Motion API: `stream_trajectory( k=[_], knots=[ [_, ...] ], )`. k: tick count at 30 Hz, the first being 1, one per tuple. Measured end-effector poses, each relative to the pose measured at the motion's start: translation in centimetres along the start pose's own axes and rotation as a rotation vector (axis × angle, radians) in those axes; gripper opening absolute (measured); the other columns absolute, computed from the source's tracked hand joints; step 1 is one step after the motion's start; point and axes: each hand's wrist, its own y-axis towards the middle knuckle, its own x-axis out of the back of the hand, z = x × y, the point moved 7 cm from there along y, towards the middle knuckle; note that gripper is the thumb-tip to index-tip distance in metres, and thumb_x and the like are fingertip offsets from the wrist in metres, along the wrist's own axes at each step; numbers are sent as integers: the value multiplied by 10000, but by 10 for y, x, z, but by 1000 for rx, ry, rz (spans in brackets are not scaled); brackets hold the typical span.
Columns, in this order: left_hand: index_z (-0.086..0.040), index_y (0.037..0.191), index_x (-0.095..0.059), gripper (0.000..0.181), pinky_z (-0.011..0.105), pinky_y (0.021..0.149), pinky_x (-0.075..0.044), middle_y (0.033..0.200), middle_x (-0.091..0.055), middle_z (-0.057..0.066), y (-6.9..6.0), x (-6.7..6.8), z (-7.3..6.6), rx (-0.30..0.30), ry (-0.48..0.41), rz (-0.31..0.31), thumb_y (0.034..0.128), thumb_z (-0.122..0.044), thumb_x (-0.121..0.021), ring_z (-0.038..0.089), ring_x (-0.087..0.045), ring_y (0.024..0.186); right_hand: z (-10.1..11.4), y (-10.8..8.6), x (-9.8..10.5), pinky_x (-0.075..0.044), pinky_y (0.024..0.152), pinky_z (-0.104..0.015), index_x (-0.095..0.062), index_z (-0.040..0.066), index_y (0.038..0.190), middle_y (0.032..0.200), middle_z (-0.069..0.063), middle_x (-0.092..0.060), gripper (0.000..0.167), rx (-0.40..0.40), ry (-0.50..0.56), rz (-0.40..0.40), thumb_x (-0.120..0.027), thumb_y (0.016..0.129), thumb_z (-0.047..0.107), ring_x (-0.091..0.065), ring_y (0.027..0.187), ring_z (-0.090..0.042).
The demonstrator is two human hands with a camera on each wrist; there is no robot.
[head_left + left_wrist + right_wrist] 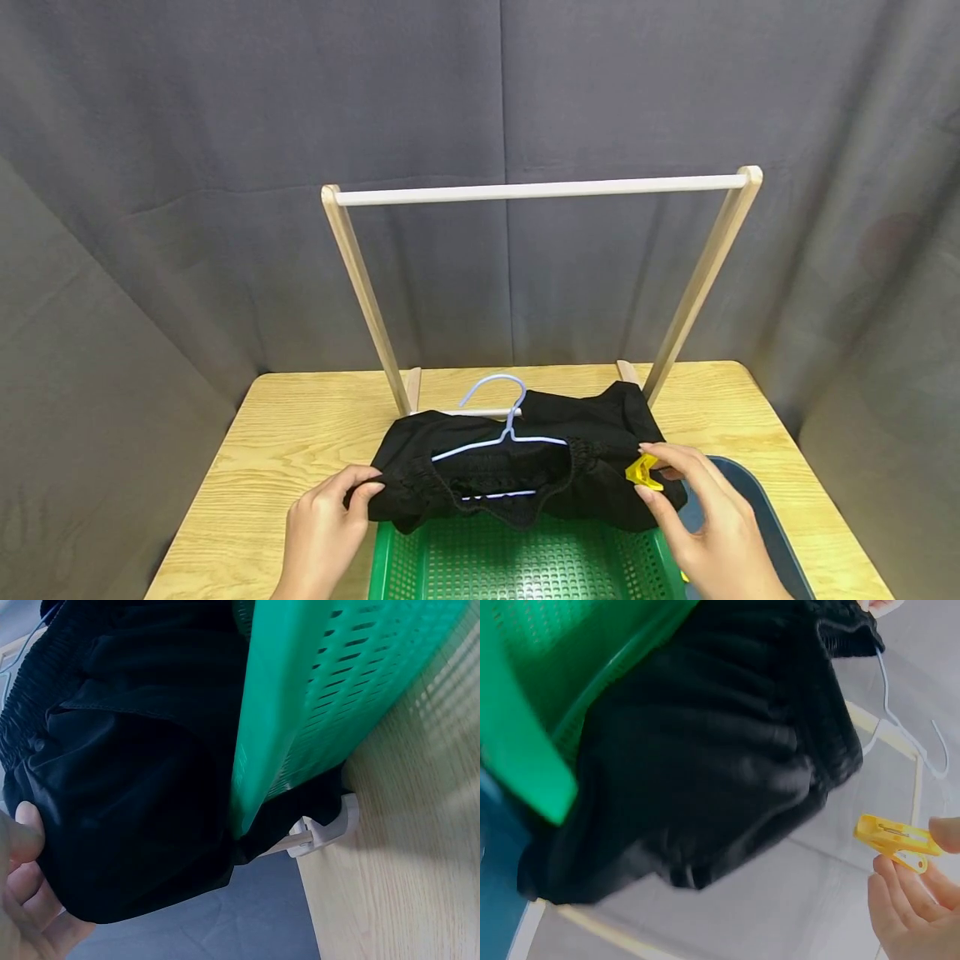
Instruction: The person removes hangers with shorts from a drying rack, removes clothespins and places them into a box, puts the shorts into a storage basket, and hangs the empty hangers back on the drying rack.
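Note:
A black garment [607, 483] with a gathered elastic waist lies across the back of a green basket [525, 558], a pale blue hanger [509, 423] inside its waist opening. My left hand [324, 523] pinches the garment's left edge between thumb and fingers; the left wrist view shows this hand [34, 900] at the cloth's border. In my right hand [708, 521] a yellow clip [643, 472] is pinched, in front of the garment's right part. The right wrist view shows the clip [896, 838] apart from the cloth, held by thumb and fingertips.
Behind the garment stands a wooden rack with a white top bar [540, 191]. A dark blue bin [757, 508] stands to the right of the green basket, partly behind my right hand. Grey curtains [450, 100] hang behind the wooden table [262, 450].

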Motion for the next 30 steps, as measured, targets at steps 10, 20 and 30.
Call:
stream_trajectory(
  k=[10,20,30],
  knots=[
    [-156,831,-740,151,449,564,-525,780,-728,4,1,0,0,1,5,-3,728,-134,-848,246,-704,672,-26,2,21,-353,859,-44,-635,61,1213,1119,-52,-645,613,-92,-158,-11,-838,657,-97,-548,933,-40],
    [-153,839,-743,165,442,582,-535,794,-734,0,1,0,1,7,-4,8,722,-120,-854,239,-711,694,-59,3,34,-375,732,-88,-610,43,1223,1098,-115,-648,563,-255,-271,36,-846,716,-23,-618,915,-297],
    [-151,843,-739,154,447,590,-536,799,-734,-1,0,-1,3,26,-1,26,736,-127,-847,243,-710,694,-84,2,41,-441,724,-581,-640,30,1178,973,-159,-648,497,-262,-331,45,-832,721,-3,-610,874,-364]
  ],
)
